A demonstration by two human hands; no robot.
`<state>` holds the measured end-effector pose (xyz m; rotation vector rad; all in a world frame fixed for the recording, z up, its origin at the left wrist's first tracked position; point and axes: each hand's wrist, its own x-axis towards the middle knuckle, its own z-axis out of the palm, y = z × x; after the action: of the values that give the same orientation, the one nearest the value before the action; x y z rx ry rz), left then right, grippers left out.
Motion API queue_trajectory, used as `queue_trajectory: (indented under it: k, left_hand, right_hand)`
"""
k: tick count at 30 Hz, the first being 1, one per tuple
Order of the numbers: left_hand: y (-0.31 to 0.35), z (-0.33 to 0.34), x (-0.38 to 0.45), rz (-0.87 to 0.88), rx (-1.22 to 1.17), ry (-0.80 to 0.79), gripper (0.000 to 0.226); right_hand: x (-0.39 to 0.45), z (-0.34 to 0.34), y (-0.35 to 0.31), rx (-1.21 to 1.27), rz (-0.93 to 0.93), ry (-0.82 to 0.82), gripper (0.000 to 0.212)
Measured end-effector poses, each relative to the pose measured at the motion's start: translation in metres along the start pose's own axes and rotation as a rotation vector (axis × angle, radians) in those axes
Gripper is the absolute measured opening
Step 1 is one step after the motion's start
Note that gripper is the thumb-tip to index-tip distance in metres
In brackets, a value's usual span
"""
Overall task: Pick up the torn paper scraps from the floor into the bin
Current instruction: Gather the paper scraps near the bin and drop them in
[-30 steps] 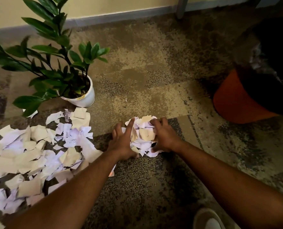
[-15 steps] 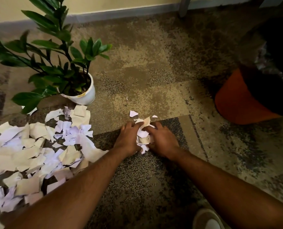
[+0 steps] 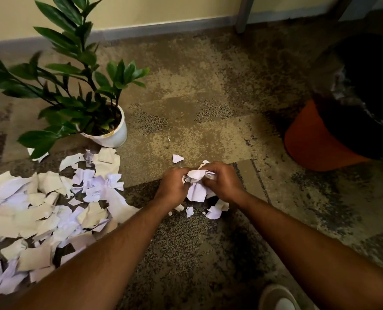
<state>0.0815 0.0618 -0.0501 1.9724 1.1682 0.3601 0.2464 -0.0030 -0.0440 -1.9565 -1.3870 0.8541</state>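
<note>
1. Fingers [image 3: 181,175] of the left hand [image 3: 172,186] and right hand [image 3: 221,182] curl together, clamped on a bunch of scraps [image 3: 197,184].
2. Its longest piece hangs downward.
3. Mottled carpet [image 3: 197,113]; paper pile [image 3: 40,215] left, orange bin [image 3: 316,142] far right, potted plant [image 3: 109,135] by the wall.
4. Loose scraps [image 3: 213,212] lie just below the hands.

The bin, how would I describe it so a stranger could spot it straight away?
Look to the right edge of the carpet, across from the potted plant on the left. There stands the bin, beyond the right hand. It alone is orange, with a black liner bag draped over its top.
</note>
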Motion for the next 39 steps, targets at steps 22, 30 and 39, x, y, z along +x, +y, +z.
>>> queue_trajectory:
  k: [22,30,39]
  left_hand:
    - [0.332,-0.051,0.097,0.378,-0.008,0.327,0.024]
    - [0.422,0.028,0.147,0.510,0.083,0.148,0.008]
    - [0.411,0.078,0.166,0.355,0.309,-0.266,0.050]
  right_hand:
    - [0.001,-0.336,-0.111,-0.172,-0.231,0.427,0.016]
    - [-0.015,-0.415,-0.035,-0.137,-0.161,0.622,0.017]
    - [-0.010,-0.401,0.028,-0.272,0.259,0.419,0.038]
